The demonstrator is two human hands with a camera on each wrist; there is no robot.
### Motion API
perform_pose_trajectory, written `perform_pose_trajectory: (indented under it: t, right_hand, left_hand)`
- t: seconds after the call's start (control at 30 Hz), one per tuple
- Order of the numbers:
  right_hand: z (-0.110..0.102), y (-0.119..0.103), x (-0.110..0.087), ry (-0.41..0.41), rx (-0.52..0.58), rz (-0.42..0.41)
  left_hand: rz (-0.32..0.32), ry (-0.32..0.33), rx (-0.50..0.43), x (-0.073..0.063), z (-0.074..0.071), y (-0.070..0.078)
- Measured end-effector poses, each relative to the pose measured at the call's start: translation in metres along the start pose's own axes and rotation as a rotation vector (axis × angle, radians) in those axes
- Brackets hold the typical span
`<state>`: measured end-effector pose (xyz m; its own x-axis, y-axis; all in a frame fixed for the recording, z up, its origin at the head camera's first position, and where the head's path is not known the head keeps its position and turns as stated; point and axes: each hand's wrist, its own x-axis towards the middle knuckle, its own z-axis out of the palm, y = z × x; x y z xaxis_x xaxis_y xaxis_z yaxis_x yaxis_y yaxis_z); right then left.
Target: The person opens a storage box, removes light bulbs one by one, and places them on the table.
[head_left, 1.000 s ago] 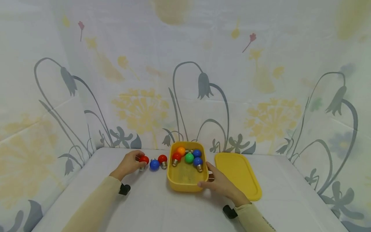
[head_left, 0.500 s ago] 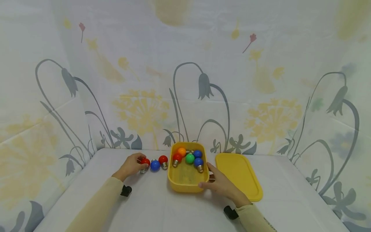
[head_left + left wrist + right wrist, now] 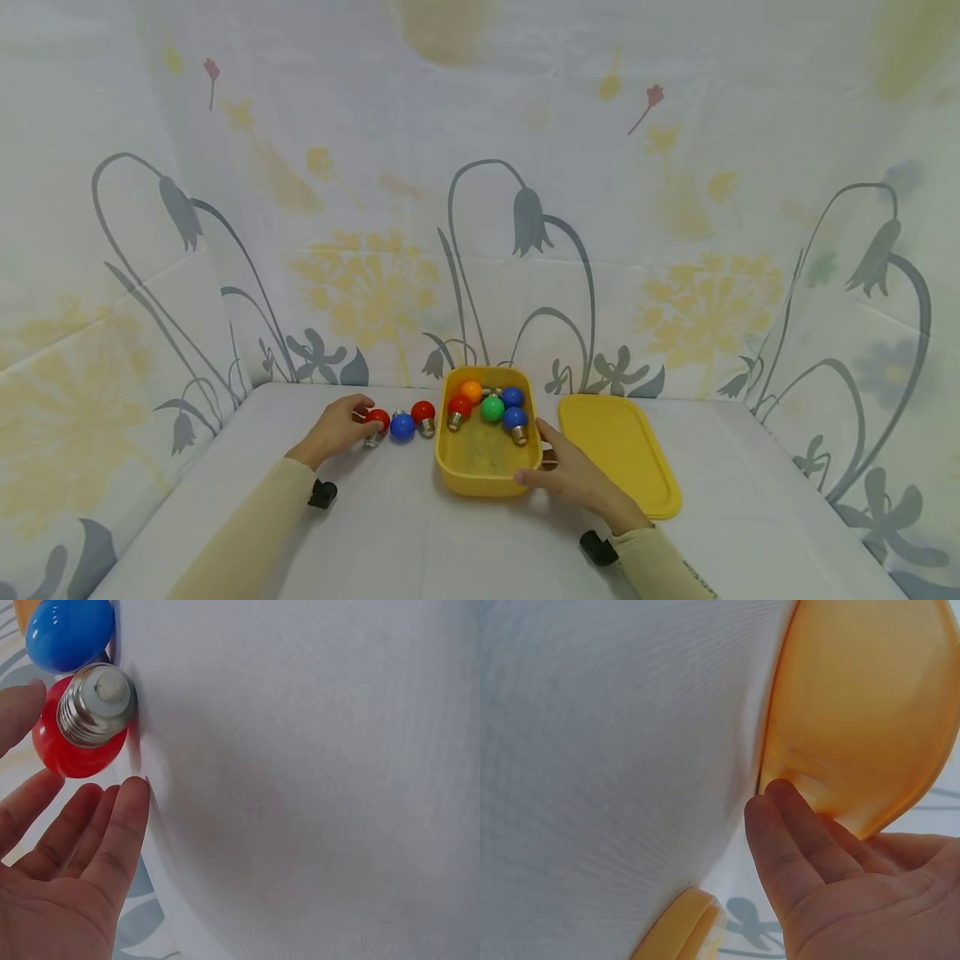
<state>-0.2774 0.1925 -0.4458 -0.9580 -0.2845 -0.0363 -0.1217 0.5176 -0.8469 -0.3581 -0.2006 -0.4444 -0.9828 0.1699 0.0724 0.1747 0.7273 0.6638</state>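
Two wrist views reveal palms (image 3: 52, 922): left grip (image 3: 333, 431) straddles bulb (image 3: 86, 726), right (image 3: 576, 477) extended against box (image 3: 483, 485).

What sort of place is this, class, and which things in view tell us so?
Probably a small tabletop work area, perhaps set up for sorting or packing: a white-covered table, a flower-patterned backdrop closing it in, and a yellow box of coloured bulbs. The building itself isn't shown.
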Motion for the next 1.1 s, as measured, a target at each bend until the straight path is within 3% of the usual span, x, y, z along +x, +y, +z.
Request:
perform_pose_trajectory:
  t: [0.27, 0.63, 1.1]
  right_hand:
    - [0.000, 0.000, 0.002, 0.006, -0.009, 0.016]
    - [0.000, 0.002, 0.000, -0.004, -0.006, -0.016]
    - [0.001, 0.000, 0.001, 0.013, -0.014, 0.017]
  left_hand:
    - [0.030, 0.000, 0.034, -0.003, -0.012, 0.000]
    - [0.137, 0.016, 0.077, -0.006, -0.023, 0.018]
    - [0.237, 0.000, 0.099, -0.005, -0.006, 0.054]
